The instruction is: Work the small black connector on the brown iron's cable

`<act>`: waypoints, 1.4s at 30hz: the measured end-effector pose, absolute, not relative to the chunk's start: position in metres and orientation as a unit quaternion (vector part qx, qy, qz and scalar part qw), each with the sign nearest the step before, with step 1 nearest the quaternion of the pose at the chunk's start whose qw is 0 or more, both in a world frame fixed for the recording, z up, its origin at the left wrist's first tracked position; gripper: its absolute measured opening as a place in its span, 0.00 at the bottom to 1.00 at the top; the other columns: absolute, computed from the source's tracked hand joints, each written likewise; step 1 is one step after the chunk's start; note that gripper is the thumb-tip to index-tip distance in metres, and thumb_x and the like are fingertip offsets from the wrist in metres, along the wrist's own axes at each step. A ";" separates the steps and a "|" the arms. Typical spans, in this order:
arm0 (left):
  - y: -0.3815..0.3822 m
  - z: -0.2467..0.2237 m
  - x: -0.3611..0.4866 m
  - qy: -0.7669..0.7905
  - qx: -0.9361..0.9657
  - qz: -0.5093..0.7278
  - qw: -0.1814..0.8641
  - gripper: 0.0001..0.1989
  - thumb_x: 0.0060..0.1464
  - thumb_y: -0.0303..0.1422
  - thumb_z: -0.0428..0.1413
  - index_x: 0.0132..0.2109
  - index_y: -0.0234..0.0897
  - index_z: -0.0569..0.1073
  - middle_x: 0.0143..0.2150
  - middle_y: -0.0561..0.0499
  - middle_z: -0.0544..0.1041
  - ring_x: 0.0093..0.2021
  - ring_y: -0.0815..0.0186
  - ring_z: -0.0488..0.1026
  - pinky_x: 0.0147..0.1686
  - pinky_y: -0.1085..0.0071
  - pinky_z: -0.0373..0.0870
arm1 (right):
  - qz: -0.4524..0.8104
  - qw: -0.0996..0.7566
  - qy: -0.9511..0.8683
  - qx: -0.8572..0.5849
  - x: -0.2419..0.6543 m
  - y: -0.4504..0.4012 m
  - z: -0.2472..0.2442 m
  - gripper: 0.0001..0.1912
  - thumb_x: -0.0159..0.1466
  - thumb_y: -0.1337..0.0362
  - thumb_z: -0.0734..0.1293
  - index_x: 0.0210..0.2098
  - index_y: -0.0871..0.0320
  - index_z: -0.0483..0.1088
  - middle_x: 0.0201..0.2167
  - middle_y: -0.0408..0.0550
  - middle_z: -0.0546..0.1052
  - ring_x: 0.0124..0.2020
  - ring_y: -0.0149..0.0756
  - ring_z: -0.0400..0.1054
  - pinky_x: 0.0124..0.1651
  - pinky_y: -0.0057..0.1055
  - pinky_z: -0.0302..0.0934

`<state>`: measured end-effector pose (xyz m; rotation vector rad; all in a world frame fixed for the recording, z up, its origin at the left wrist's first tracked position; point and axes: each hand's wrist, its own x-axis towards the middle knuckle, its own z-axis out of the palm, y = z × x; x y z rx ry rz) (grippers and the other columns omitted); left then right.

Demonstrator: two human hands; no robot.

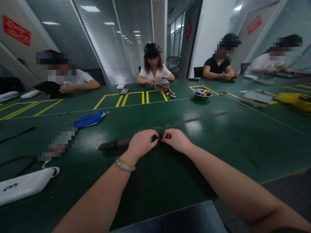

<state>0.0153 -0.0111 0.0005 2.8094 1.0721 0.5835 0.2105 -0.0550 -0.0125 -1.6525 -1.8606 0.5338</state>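
Note:
My left hand (143,143), with a pale bangle (125,164) at the wrist, is closed in a pinch on a small black part (154,138). Close beside it, my right hand (175,139) pinches the other end of this dark piece, its fingertips nearly meeting the left ones. The part's exact kind is too small and dark to make out. Behind my hands a dark cordless power tool (122,143) lies on the green table (233,152), its pointed black chuck end facing left. My left hand hides part of its body.
To the left lie a blue glove (89,119), a pixelated phone-like device (59,144) and a white power bank (24,185) with a cable. Farther back are a metal bowl (202,94) of small parts and a bundle of coloured wires (164,88). Several people sit across the table.

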 end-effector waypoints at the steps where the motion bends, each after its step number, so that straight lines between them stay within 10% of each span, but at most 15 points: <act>1: -0.011 0.001 0.015 0.352 0.916 0.189 0.040 0.08 0.56 0.35 0.56 0.43 0.44 0.74 0.44 0.54 0.77 0.44 0.62 0.73 0.43 0.66 0.69 | 0.196 0.294 -0.698 -0.622 0.210 -0.055 -0.013 0.06 0.58 0.66 0.74 0.28 0.57 0.73 0.24 0.37 0.71 0.26 0.27 0.63 0.27 0.24 0.49; 35: -0.009 0.000 0.016 0.355 0.912 0.195 0.062 0.07 0.56 0.34 0.56 0.42 0.44 0.75 0.43 0.53 0.78 0.44 0.62 0.74 0.45 0.66 0.69 | 0.174 0.301 -0.687 -0.638 0.204 -0.051 -0.020 0.09 0.61 0.64 0.72 0.28 0.58 0.70 0.26 0.41 0.71 0.28 0.30 0.63 0.28 0.26 0.49; 42: -0.010 0.001 0.017 0.338 0.919 0.195 0.053 0.07 0.57 0.32 0.55 0.42 0.43 0.75 0.42 0.52 0.78 0.43 0.62 0.74 0.45 0.65 0.69 | 0.209 0.278 -0.679 -0.646 0.202 -0.048 -0.018 0.20 0.63 0.64 0.71 0.53 0.58 0.69 0.31 0.43 0.73 0.30 0.32 0.67 0.30 0.26 0.53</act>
